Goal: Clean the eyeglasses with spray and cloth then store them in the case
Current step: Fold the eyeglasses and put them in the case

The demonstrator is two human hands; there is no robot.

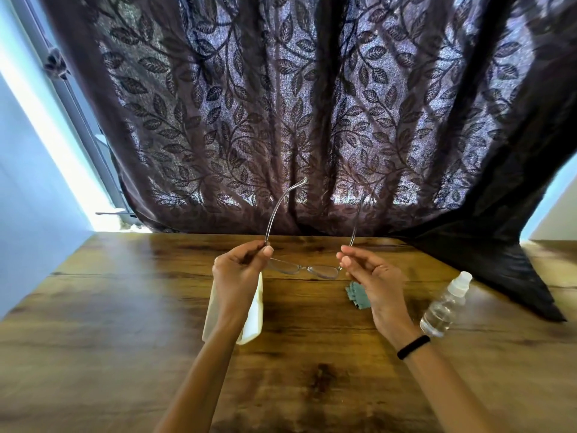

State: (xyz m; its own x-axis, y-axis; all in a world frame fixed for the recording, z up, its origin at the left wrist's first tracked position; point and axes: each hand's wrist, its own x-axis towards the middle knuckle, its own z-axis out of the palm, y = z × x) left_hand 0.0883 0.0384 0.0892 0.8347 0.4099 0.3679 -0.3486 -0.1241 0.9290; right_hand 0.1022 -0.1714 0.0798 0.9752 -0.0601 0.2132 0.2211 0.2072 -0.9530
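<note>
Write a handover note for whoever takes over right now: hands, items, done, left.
Hands: left hand and right hand each pinch a hinge end of the glasses, held unfolded above the table, arms pointing away.
Items: case lies beneath the left forearm; cloth beneath the right hand; spray at its right, capped.
Done: glasses in hand; sprayed or wiped, cannot tell.
Left: any cleaning, then fold and store in case.

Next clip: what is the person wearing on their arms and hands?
No sleeves, gloves or rings show. The right hand has a plain black band around its wrist; the left hand and its wrist carry nothing.
</note>
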